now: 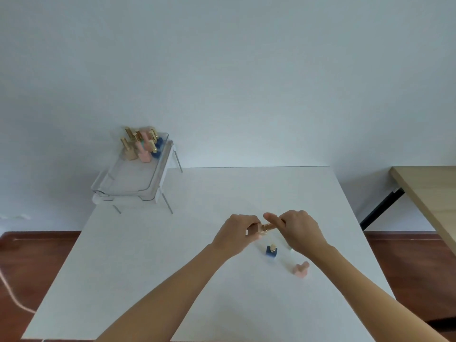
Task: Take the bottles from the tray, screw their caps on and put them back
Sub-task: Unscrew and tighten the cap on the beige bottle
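Above the white table, my left hand [238, 233] grips a tan square bottle [255, 230] held sideways. My right hand [297, 229] pinches its gold cap [269, 227], which meets the bottle's neck. Below the hands a blue bottle [271, 251] with a gold cap stands on the table. A pink bottle [301, 269] with a pink cap stands to its right. A pale bottle [290, 250] shows only as a sliver behind my right wrist. The clear tray [123, 186] sits on a small raised stand at the table's far left corner, with several capped bottles [142, 144] at its far end.
The white table [172, 255] spreads wide around the hands. The tray's thin metal stand legs [167, 202] reach the tabletop. A wooden table [429, 193] stands to the right across a gap. A wall lies close behind, and a cord [9, 290] runs over the floor at left.
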`<state>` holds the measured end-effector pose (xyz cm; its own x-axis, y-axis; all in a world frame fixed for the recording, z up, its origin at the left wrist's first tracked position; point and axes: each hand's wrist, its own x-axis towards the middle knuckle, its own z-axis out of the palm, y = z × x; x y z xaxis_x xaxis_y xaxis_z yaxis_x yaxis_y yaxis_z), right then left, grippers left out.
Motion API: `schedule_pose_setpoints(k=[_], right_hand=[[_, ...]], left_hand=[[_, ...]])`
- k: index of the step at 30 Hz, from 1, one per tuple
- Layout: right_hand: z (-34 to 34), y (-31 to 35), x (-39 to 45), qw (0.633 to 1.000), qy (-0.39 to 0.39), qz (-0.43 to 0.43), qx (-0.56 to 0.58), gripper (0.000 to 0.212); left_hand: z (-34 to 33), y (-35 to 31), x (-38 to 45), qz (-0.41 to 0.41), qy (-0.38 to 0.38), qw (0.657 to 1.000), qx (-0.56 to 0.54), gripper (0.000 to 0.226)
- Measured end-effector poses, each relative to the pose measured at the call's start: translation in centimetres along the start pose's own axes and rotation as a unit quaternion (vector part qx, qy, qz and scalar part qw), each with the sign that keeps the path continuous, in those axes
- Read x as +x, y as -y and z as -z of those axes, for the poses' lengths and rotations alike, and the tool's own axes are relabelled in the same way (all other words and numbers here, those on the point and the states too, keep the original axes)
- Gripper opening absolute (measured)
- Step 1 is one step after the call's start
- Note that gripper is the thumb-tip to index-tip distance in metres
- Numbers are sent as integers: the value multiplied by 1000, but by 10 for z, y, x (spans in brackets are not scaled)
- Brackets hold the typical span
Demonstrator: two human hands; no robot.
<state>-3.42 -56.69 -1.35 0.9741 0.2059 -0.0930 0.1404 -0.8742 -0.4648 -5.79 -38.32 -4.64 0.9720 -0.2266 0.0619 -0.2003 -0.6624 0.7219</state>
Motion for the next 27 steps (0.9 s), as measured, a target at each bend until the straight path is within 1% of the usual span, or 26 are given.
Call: schedule_pose_setpoints(k=[2, 3, 5, 6, 7, 8, 11, 13, 14, 18, 20, 22, 23, 24, 26, 27], right_hand=[[2, 1, 1, 1000, 16, -5, -17, 69], [4, 0, 1, 1000, 23, 11, -3, 65], [9, -3, -1, 995, 42, 77, 48, 37], [12, -4, -3, 990, 51, 119, 59, 31], [14, -5, -4, 985, 54, 154, 59, 34], [15, -5, -4, 983, 49, 170, 56, 34], [17, -2, -4, 984, 16, 165, 62, 16], [16, -3, -4, 987, 7, 143, 77, 3], [16, -3, -4, 988, 6, 130, 79, 8], [16, -4, -1, 998, 13, 64, 20, 50], [15, -3, 0, 1000, 14, 25, 4, 62], [15, -4, 0, 1000, 17, -11, -1, 67], [16, -5, -1, 1000, 20, -16, 0, 68], [18, -6, -2, 1000, 22, -7, 9, 64], [21, -9, -4, 997, 34, 44, 48, 35], [23, -10, -5, 994, 43, 81, 55, 25]], left_hand=[[4, 1, 0, 8, 4, 1000, 0, 13], [5, 2, 0, 12, 4, 1000, -2, 13], [8, 3, 0, 17, 3, 1000, -3, 14], [8, 4, 1, 18, 4, 1000, 0, 15], [9, 4, 1, 17, 6, 1000, 3, 15], [9, 5, 2, 17, 7, 1000, 4, 15], [8, 5, 4, 15, 10, 1000, -1, 13], [8, 4, 6, 9, 12, 1000, -4, 13], [7, 3, 7, 6, 13, 1000, -5, 13], [3, -1, 10, 1, 21, 1000, 0, 13], [2, -2, 11, -3, 28, 1000, 2, 11], [0, -3, 12, -3, 34, 999, 6, 9], [0, -4, 12, -1, 34, 999, 7, 10], [0, -4, 13, 0, 34, 999, 8, 11], [0, -4, 14, 3, 34, 999, 8, 12], [0, -4, 14, 5, 35, 999, 8, 12]])
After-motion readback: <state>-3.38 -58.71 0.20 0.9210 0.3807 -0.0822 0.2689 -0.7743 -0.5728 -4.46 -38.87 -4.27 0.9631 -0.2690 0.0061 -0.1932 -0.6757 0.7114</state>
